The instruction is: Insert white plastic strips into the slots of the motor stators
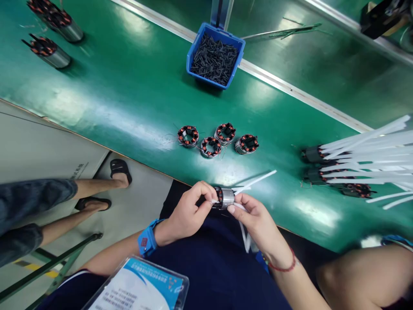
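A motor stator [227,198], a steel ring with copper windings, is held on its side between my hands near the table's front edge. My left hand [187,211] pinches the tip of a white strip [214,201] at the stator's left face. On the other side, my right hand [254,217] has thumb and fingers closed around the stator's right end and the white strips there. Long white strips [258,181] stick out to the right of the stator, and others hang below my right hand. Parts of the fingertips and strips are hidden.
Several loose stators [211,147] stand just beyond my hands. Behind them is a blue bin [193,71] of small black sleeves. Stators with long white strips [364,168] lie at right, stacked stators [60,58] at far left. Another person's arm [368,275] is close at right; someone's legs [64,193] show at left.
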`<state>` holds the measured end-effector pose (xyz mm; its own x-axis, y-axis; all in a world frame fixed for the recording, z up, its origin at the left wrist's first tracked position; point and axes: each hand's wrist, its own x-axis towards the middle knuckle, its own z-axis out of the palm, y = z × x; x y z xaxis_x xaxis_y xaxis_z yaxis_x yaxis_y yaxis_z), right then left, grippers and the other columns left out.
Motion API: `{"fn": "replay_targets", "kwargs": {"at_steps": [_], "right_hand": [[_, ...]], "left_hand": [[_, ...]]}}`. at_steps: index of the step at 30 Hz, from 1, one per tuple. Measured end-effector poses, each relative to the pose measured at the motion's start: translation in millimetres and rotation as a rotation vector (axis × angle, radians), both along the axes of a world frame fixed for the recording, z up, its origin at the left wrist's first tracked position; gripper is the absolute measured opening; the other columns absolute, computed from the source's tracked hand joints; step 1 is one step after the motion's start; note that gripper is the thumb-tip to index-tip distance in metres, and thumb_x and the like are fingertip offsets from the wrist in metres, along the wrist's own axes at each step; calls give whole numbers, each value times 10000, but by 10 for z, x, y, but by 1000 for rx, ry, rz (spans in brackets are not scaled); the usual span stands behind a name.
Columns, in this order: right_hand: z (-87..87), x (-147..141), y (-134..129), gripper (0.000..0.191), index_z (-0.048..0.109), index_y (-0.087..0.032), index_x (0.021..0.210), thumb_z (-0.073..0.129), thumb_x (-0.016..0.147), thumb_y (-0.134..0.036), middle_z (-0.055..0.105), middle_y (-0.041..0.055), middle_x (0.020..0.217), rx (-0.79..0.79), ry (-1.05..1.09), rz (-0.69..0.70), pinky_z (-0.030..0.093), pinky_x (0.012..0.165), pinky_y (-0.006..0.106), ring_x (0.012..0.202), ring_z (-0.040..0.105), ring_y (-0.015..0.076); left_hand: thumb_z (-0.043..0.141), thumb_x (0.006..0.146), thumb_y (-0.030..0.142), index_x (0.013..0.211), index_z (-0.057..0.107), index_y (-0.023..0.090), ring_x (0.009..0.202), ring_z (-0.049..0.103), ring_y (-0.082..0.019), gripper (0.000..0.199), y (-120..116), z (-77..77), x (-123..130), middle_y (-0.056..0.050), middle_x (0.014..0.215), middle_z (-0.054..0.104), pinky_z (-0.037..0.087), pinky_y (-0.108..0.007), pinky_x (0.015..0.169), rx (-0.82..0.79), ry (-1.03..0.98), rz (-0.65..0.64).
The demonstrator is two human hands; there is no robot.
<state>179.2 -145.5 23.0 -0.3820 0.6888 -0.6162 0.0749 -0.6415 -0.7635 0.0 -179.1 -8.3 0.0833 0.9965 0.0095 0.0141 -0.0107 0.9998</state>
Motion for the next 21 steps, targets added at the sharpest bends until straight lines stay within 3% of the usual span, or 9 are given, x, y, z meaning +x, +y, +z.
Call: {"fn": "replay_targets", "kwargs": {"at_steps": [8,13,21], "right_hand": [[-57,27,-84,257,607,-171,901,662,779,-391,582,11,778,70,-126,-2,405,669,241,742,513,143],[-37,45,-93,255,590,-167,874,609,818,-415,559,6,748,208,-280,106,382,607,229,655,462,119],[-61,16,-87,193,573,-192,847,550,864,-383,564,4,753,435,-450,214,392,629,238,672,467,130]], "left_hand": [[483,853,49,730,358,188,730,460,-99,224,30,45,24,7,798,498,376,-246,681,-90,-171,13],[472,868,76,724,330,194,718,435,-100,234,51,108,11,15,789,482,363,-251,675,-186,-213,-12],[433,869,50,744,343,197,729,441,-98,214,63,237,2,16,805,486,364,-242,680,-147,-62,-42]]}}
